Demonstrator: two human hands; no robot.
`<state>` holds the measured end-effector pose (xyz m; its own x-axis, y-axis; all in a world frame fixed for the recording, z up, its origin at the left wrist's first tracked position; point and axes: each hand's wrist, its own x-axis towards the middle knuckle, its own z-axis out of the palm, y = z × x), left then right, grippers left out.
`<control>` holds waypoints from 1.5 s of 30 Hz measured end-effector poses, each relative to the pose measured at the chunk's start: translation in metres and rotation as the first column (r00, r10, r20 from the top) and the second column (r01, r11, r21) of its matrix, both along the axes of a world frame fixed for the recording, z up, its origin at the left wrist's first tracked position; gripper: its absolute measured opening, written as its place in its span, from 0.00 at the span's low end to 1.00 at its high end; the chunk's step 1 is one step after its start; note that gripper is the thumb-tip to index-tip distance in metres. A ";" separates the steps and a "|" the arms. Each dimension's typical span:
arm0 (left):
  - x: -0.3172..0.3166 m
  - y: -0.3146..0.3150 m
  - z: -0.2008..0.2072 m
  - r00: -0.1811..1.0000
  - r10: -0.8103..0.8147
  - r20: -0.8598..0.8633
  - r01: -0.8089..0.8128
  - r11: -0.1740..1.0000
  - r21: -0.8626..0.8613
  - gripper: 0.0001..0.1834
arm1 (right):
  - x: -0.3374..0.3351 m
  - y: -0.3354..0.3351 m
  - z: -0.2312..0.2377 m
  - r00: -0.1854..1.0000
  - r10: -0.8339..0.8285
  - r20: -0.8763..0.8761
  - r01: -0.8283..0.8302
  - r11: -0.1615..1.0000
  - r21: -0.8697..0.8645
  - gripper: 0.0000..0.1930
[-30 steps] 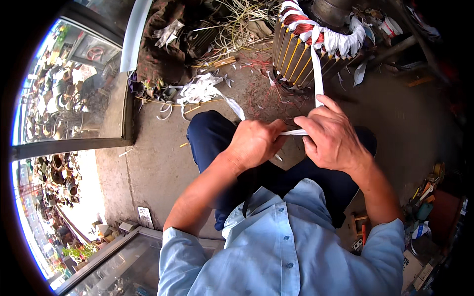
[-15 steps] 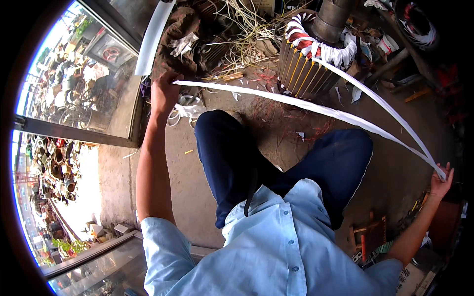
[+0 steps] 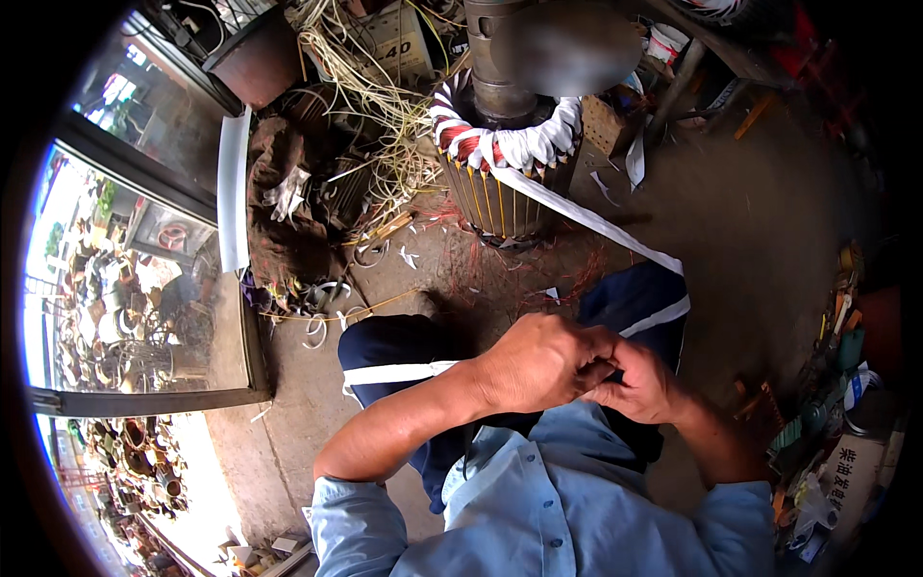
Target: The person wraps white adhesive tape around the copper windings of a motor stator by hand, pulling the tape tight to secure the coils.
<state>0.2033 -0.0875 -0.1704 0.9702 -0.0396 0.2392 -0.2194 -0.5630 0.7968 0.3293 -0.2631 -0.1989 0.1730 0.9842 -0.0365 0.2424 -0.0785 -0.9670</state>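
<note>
My left hand (image 3: 540,361) and my right hand (image 3: 636,380) meet above my lap, fingers curled and pressed together at the tips. What they pinch is hidden among the fingers. A long white cloth tape (image 3: 588,223) comes off the winding ring and stretches to my right knee, where it folds back toward my hands. Tape also lies across my left knee, passing out of sight behind my left forearm. The ring of red wire coils (image 3: 463,147), largely wrapped in white tape, tops an upright motor stator core (image 3: 498,207) with yellow strips in its slots.
A metal cylinder (image 3: 500,58) rises from the stator's middle. Loose pale cords (image 3: 336,58) and a brown cloth heap (image 3: 279,192) lie left of it. Red wire scraps litter the floor. A glazed door frame (image 3: 154,399) stands left; boxes and tools crowd the right.
Both hands have come from wide apart, holding the tape stretched, to meet over my lap. The tape has dropped onto my knees. The view has shifted, so the stator appears further left.
</note>
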 end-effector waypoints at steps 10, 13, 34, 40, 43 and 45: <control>-0.148 0.153 -0.028 0.593 0.723 -0.353 -0.565 0.687 0.457 0.07 | 0.307 -0.232 -0.047 0.409 -0.912 -0.024 0.908 0.404 0.108 0.10; -0.178 0.159 -0.029 0.530 0.799 -0.285 -0.681 0.601 0.418 0.06 | 0.350 -0.291 -0.084 -0.091 -0.090 0.992 0.921 0.372 0.118 0.18; -0.206 0.179 -0.015 0.463 0.847 -0.262 -0.757 0.532 0.380 0.08 | 0.289 -0.130 -0.001 0.614 -0.569 -0.547 0.761 0.611 0.218 0.14; -0.191 0.160 0.006 0.572 0.774 -0.273 -0.783 0.614 0.099 0.06 | 0.399 -0.230 -0.076 -0.096 -0.357 0.929 0.828 0.489 0.274 0.26; -0.143 0.125 0.028 0.758 0.545 -0.359 -0.586 0.810 -0.007 0.07 | 0.238 -0.086 -0.043 0.167 -0.496 0.852 0.604 0.735 0.310 0.30; -0.102 0.099 0.040 0.769 0.388 -0.509 -0.468 0.883 -0.034 0.08 | 0.116 -0.004 -0.011 0.530 -0.486 0.695 0.405 0.865 0.296 0.31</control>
<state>0.1017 0.0114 -0.1301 0.8687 0.4042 -0.2862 0.4421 -0.3723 0.8161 0.4457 -0.2672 -0.2095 0.5177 0.7628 0.3875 0.8171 -0.3064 -0.4884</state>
